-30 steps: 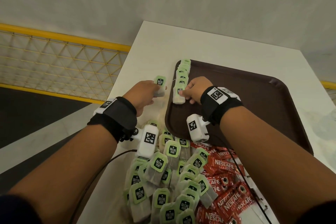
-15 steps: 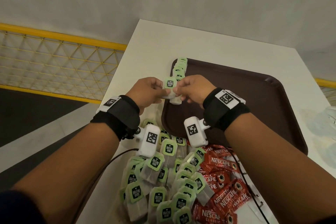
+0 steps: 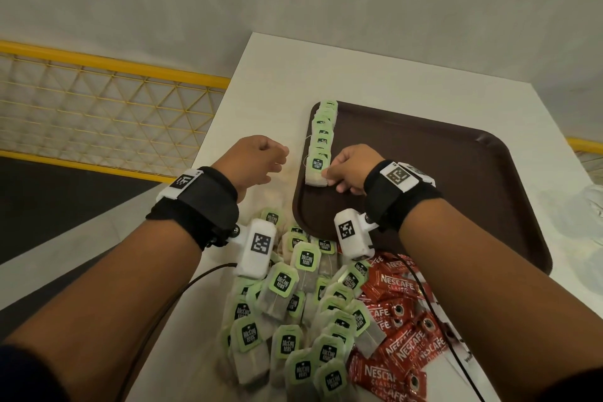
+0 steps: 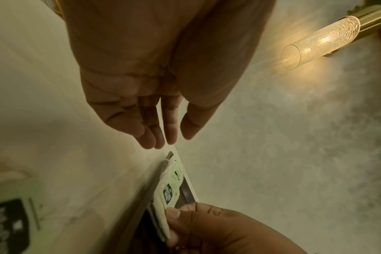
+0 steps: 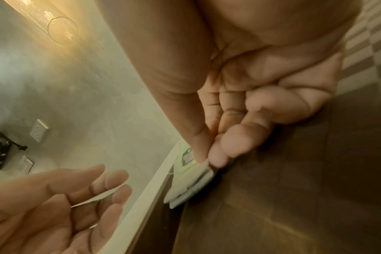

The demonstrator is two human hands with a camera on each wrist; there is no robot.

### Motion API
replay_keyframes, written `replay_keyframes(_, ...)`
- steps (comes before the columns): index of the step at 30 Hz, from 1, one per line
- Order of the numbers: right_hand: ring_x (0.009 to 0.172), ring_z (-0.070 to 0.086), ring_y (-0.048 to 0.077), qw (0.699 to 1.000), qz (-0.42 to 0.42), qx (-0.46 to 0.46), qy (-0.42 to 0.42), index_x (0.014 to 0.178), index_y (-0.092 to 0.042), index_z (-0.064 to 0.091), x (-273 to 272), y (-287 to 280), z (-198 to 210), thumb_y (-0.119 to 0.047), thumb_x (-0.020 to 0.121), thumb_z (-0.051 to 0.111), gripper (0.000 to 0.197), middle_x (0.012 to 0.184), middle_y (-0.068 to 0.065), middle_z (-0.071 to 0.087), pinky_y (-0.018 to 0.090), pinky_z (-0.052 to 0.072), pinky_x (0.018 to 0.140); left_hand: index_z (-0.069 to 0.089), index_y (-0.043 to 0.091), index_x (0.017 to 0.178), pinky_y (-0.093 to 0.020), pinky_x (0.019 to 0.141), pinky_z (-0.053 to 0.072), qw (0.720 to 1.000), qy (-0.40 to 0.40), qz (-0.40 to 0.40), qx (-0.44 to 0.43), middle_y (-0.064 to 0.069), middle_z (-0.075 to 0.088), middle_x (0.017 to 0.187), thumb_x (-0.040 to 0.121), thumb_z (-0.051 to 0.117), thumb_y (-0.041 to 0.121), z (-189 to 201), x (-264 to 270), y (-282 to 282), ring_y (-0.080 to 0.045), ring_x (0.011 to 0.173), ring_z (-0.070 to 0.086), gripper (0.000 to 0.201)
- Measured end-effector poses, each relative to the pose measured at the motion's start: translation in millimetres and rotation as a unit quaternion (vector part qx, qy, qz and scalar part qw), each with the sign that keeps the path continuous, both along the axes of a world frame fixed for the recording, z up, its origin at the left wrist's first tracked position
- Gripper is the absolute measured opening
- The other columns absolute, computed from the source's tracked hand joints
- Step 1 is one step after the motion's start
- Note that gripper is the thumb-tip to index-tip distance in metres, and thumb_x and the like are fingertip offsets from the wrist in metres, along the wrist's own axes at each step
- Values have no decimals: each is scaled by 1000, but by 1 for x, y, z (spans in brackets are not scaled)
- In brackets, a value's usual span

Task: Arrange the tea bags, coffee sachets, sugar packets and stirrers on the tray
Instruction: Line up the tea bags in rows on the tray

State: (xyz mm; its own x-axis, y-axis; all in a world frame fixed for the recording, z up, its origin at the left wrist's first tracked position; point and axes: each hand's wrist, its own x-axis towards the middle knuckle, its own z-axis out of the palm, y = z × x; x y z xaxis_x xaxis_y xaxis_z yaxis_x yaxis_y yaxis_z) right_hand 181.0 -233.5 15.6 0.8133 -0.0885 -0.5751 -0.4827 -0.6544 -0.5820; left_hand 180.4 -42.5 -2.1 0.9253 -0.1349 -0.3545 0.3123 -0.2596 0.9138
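A brown tray [image 3: 456, 173] lies on the white table. A row of green-tagged tea bags [image 3: 323, 127] runs along its left edge. My right hand [image 3: 328, 174] pinches the nearest tea bag [image 3: 316, 170] at the near end of that row; the right wrist view shows thumb and fingers on this tea bag [image 5: 191, 173]. My left hand [image 3: 277, 163] hovers over the table just left of the tray, fingers relaxed and empty, as the left wrist view of that hand [image 4: 163, 137] confirms. A pile of tea bags [image 3: 303, 320] and red coffee sachets [image 3: 401, 320] lies near me.
The table's left edge [image 3: 208, 153] drops off beside a yellow mesh railing [image 3: 98, 101]. Crumpled clear plastic [image 3: 580, 215] sits at the right of the tray. A black cable [image 3: 434, 313] crosses the sachets. Most of the tray's surface is bare.
The left hand brought a tea bag over, both hands held it, and now the right hand holds it at the row's near end. The left hand has let go and drawn back left.
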Motion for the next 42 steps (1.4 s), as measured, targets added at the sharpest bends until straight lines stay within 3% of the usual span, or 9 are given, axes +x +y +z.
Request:
replay_keyframes(7,57,53,12,996,24,-1,-91,84,-14,56,-15,-9,4,-29,90,66,19,78,5,63,23,40,49,65,11,106,-26,70,52,984,-40,-104,137,-2,65,102,96,60,23,7,-19,18,-15,89,61,16)
replay_keyframes(12,60,58,9,988,97,-16,-122,100,-7,62,-34,-9,9,-37,89,65,32,82,2,68,21,41,53,58,15,125,-33,92,48,896,-65,-263,352,-2,62,117,86,72,42,9,-39,26,-20,104,58,50)
replay_keyframes(15,59,59,9,983,128,-16,-131,97,-7,62,-44,-3,7,-40,88,66,34,82,2,70,21,39,54,56,13,127,-32,90,45,855,-88,-284,425,-5,60,122,85,74,40,5,-46,23,-22,107,56,53)
replay_keyframes(19,60,61,12,980,141,-6,-141,93,-9,62,-54,4,2,-40,88,65,31,83,3,71,22,38,54,58,8,116,-31,79,44,837,-85,-286,459,-8,62,113,80,79,39,4,-55,14,-25,100,57,52)
replay_keyframes(26,58,60,11,979,139,12,-148,93,-9,63,-61,8,0,-40,87,67,32,78,0,70,22,40,54,65,3,107,-29,72,41,852,-79,-272,439,-10,67,102,75,84,36,2,-56,13,-24,88,56,50)
replay_keyframes(31,58,59,10,979,141,27,-144,93,-11,63,-62,9,0,-38,87,67,28,76,-2,70,22,41,54,59,19,97,-26,65,35,876,-101,-258,394,6,53,81,78,82,29,4,-54,20,-14,75,50,31)
replay_keyframes(34,62,60,10,976,154,54,-142,95,-10,66,-63,10,1,-36,87,68,27,83,2,71,23,45,57,63,18,90,-23,61,42,925,-107,-220,290,2,62,80,82,78,16,10,-51,26,-13,69,54,17)
replay_keyframes(37,69,63,12,972,148,102,-152,101,-12,67,-62,13,2,-35,85,71,28,91,9,72,27,50,62,62,17,85,-33,68,58,972,-86,-170,136,-3,63,81,84,75,7,19,-52,25,-17,72,60,17)
replay_keyframes(42,59,63,10,955,46,212,-204,85,-14,61,-56,16,1,-17,84,73,12,71,3,67,19,47,51,60,8,92,-33,70,61,989,-73,-129,12,-3,62,76,82,75,0,25,-49,11,-14,66,67,20)
